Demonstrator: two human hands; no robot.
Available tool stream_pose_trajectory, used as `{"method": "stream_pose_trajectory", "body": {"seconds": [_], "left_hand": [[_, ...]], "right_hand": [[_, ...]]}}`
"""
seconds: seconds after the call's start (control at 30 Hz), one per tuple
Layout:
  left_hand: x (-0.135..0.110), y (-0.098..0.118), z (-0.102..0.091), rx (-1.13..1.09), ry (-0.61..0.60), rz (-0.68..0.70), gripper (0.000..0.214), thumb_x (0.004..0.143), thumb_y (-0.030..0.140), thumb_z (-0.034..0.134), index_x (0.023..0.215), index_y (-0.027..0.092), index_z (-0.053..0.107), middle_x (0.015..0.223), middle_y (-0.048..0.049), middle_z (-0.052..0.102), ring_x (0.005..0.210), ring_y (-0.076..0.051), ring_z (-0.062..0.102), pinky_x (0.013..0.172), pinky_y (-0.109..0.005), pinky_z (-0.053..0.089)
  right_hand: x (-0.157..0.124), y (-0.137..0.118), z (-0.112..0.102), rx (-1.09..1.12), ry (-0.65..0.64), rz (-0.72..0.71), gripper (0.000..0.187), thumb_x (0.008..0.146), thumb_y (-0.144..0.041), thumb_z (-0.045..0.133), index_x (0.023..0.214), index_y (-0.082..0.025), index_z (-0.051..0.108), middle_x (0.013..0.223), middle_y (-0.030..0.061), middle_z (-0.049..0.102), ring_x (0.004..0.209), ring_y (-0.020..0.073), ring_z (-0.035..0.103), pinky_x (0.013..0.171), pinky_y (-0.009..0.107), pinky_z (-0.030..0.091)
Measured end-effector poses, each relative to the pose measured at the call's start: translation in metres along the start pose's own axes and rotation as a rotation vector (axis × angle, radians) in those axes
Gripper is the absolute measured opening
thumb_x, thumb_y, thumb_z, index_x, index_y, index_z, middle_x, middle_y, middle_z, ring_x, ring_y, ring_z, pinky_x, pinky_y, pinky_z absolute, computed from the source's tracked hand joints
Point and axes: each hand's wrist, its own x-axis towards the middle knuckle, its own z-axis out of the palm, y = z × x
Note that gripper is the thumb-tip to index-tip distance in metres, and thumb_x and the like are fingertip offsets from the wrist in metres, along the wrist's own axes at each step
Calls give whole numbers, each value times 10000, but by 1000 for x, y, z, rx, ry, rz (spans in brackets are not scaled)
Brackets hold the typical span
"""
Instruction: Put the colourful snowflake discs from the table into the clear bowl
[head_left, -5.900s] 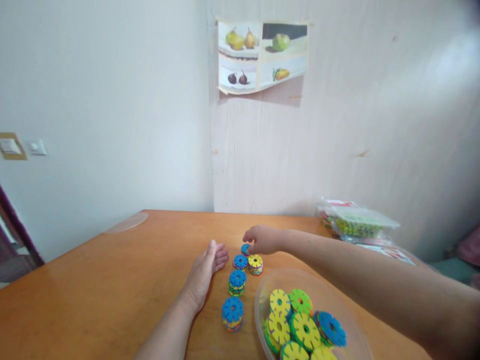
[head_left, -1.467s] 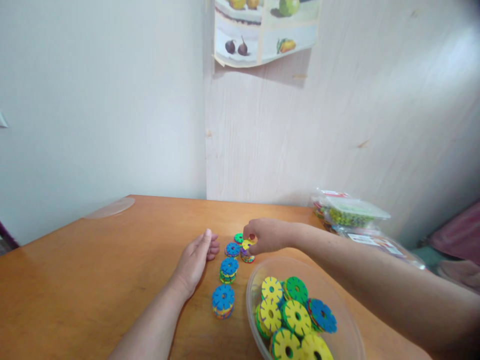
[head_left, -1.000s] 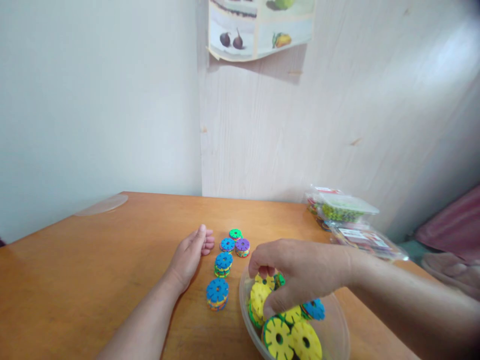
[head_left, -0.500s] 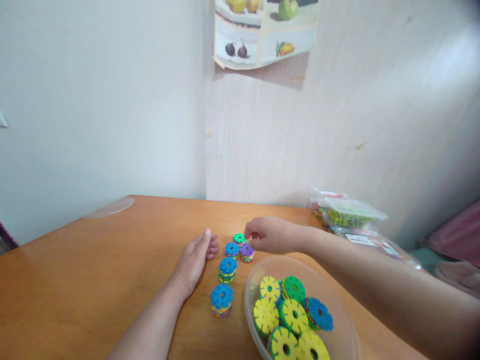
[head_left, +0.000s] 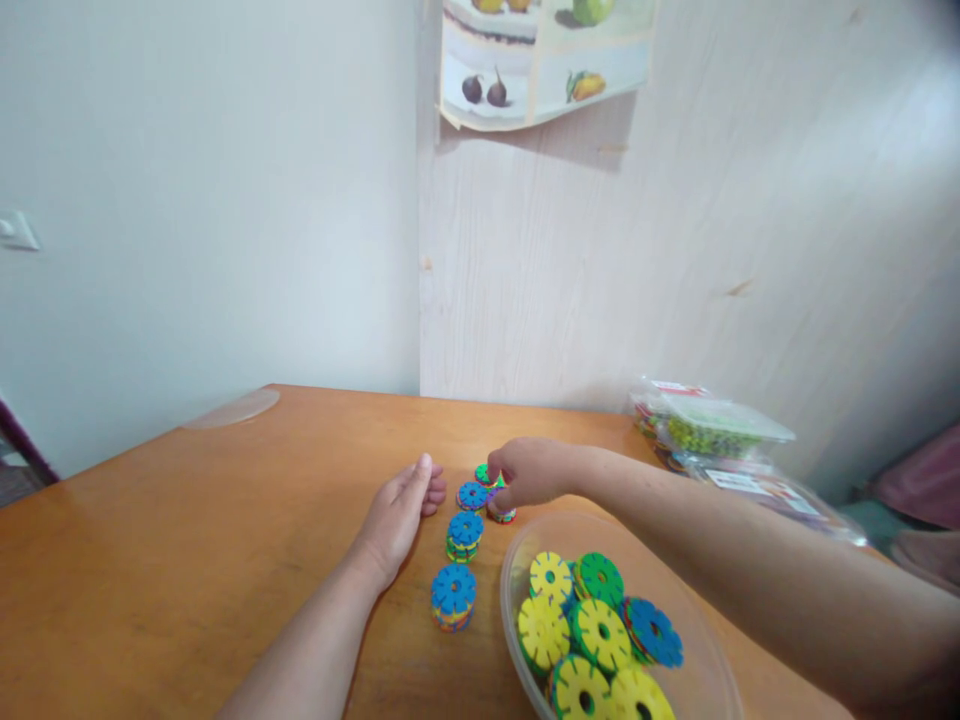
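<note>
Small stacks of slotted plastic discs stand in a rough line on the table. Nearest is a blue-topped stack (head_left: pixel 454 590), with another blue-topped stack (head_left: pixel 466 528) behind it. Farther back are a smaller blue-topped stack (head_left: pixel 472 494), a green-topped stack (head_left: pixel 482 473) and a purple-topped stack (head_left: pixel 504 516). My right hand (head_left: pixel 532 470) reaches over the far stacks, thumb and forefinger apart, partly covering the green and purple ones. Whether its fingertips touch a disc is unclear. My left hand (head_left: pixel 401 515) rests on its edge left of the stacks, thumb up, fingers loosely curved, holding nothing.
A clear plastic tub (head_left: pixel 512 625) of yellow, green and blue disc stacks stands at front right, under my right forearm. Clear food boxes (head_left: pixel 720 430) sit at the back right. A translucent lid (head_left: pixel 236 408) lies at the table's far left. The wall rises behind.
My right hand has come down and slightly toward me, now covering much of the purple-topped stack. My left hand stays by the stacks. The whole view has shifted slightly.
</note>
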Motion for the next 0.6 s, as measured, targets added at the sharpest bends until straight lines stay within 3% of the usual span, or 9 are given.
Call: {"method": "stream_pose_trajectory", "body": {"seconds": [0.1,0.23,0.37,0.5,0.6], "left_hand": [[0,0,0,5,-6,1,710,795,742,487,1047,107,681,924,-135,709,863,-242,667,769,-370,522],[0,2,0,0,-5,0,713,781,748,501,1035,107,684,916,-135,712,851,-241,670,764,-369,520],[0,2,0,-17,-3,-4,718,764,751,522,1034,106,685,914,-134,713,843,-239,670,755,-360,520],[1,-1,0,-26,-7,-11,715,768,745,524,1041,101,673,917,-131,705,843,-231,661,755,-350,519],[2,-2,-1,-14,-18,-4,698,789,732,508,1039,100,666,910,-122,696,840,-222,652,765,-352,517]], "right_hand": [[-1,-1,2,-30,24,-29,674,679,-685,595,1159,-218,674,1021,98,718,867,258,657,565,279,380],[1,-2,5,-48,-6,-20,533,695,-613,616,1035,-213,708,941,93,722,818,242,653,553,275,369],[-4,-2,-1,29,11,-6,497,699,-556,646,1053,-210,680,972,77,712,818,214,639,564,261,372],[-28,-3,-14,170,104,-22,420,715,-499,662,1016,-207,657,961,47,698,801,182,617,579,247,382],[-56,-8,-20,281,105,-120,372,746,-485,652,996,-210,651,901,24,686,751,157,595,582,240,386]]}}
